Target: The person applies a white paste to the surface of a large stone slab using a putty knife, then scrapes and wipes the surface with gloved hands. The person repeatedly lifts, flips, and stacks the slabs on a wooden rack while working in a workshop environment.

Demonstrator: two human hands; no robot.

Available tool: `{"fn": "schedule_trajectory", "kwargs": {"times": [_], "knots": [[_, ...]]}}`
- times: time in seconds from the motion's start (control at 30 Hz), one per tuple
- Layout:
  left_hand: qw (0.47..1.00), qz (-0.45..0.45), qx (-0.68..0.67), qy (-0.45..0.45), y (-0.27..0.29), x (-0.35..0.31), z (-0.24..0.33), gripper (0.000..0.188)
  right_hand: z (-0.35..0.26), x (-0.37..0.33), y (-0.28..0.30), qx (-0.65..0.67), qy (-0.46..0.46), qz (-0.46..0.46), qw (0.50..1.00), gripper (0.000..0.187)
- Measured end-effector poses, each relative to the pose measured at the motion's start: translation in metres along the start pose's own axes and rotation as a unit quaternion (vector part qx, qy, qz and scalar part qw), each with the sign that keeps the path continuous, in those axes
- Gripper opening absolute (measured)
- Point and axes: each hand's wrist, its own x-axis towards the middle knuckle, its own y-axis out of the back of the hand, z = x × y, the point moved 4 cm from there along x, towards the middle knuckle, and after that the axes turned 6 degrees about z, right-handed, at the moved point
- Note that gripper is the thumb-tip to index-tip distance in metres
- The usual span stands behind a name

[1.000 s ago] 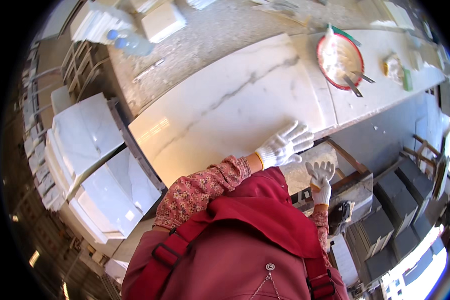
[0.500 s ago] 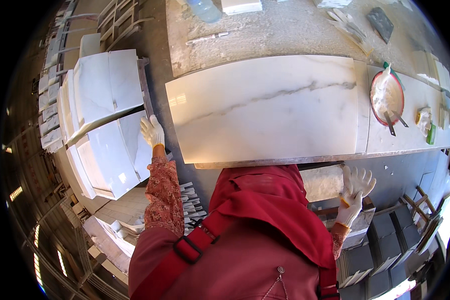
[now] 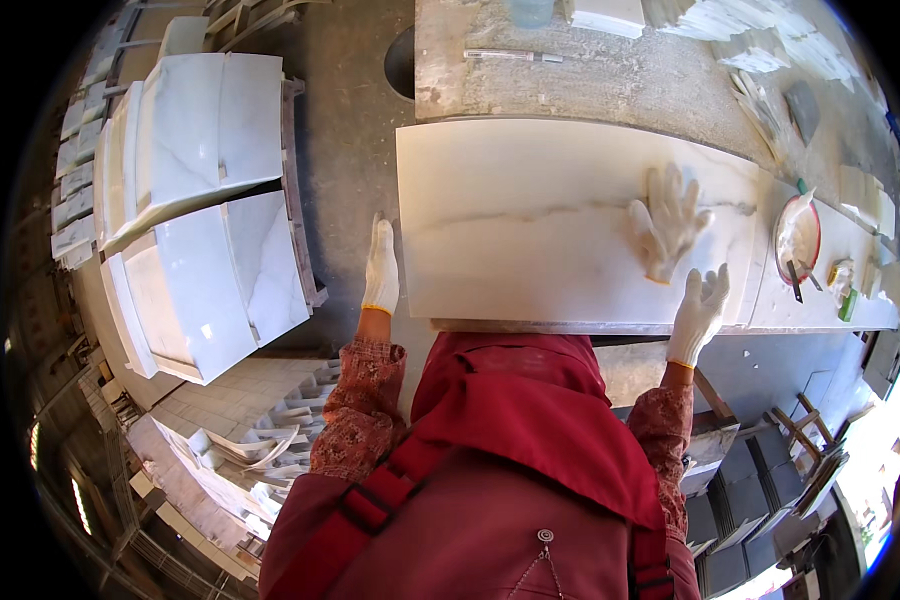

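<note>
My left hand (image 3: 381, 268), in a white glove, is held on edge with fingers straight, just beside the left end of a polished white stone slab (image 3: 550, 265) with a grey vein. My right hand (image 3: 699, 318), also gloved, is at the slab's near edge towards its right end, fingers apart. Neither hand holds anything. Over the slab, beyond my right hand, shows another white glove shape (image 3: 670, 222) with spread fingers and a yellow-trimmed cuff. No wrist shows in it; I cannot tell whether it lies there, hovers or is a reflection.
At left, white slabs (image 3: 195, 130) lean in stacks on a rack. On the bench at right stands a red-rimmed bowl (image 3: 799, 237) of white paste with scrapers. A pen (image 3: 515, 56) and more gloves (image 3: 757, 112) lie farther back. Dark tiles (image 3: 738, 480) stack at lower right.
My left hand has left the stacked slabs at left and come to the slab's left end. My right hand has risen to its near edge. A glove shape now shows over the slab.
</note>
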Motion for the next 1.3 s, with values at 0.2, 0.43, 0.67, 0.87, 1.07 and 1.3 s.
{"fn": "schedule_trajectory", "kwargs": {"times": [0.2, 0.43, 0.67, 0.87, 1.07, 1.3], "knots": [[0.997, -0.018, 0.04, -0.057, 0.034, -0.004, 0.009, 0.081, -0.059, -0.017, -0.062, -0.34, 0.381, -0.048, 0.859, 0.06], [0.992, -0.026, 0.09, -0.084, 0.061, -0.011, 0.012, 0.074, -0.117, -0.059, -0.149, -0.297, 0.424, 0.047, 0.855, 0.051], [0.981, -0.076, 0.119, -0.133, 0.023, 0.005, 0.022, 0.068, -0.161, -0.264, -0.215, -0.031, 0.581, -0.249, 0.774, 0.05], [0.953, -0.113, 0.2, -0.198, -0.014, 0.01, 0.018, 0.068, -0.143, -0.08, -0.146, -0.297, 0.546, -0.106, 0.776, 0.054], [0.934, -0.098, 0.22, -0.265, -0.037, 0.013, 0.008, 0.067, -0.043, 0.138, -0.056, -0.248, 0.162, 0.012, 0.955, 0.055], [0.946, -0.093, 0.195, -0.24, -0.037, 0.009, 0.01, 0.063, -0.138, -0.121, -0.147, -0.63, 0.471, 0.244, 0.567, 0.059]]}}
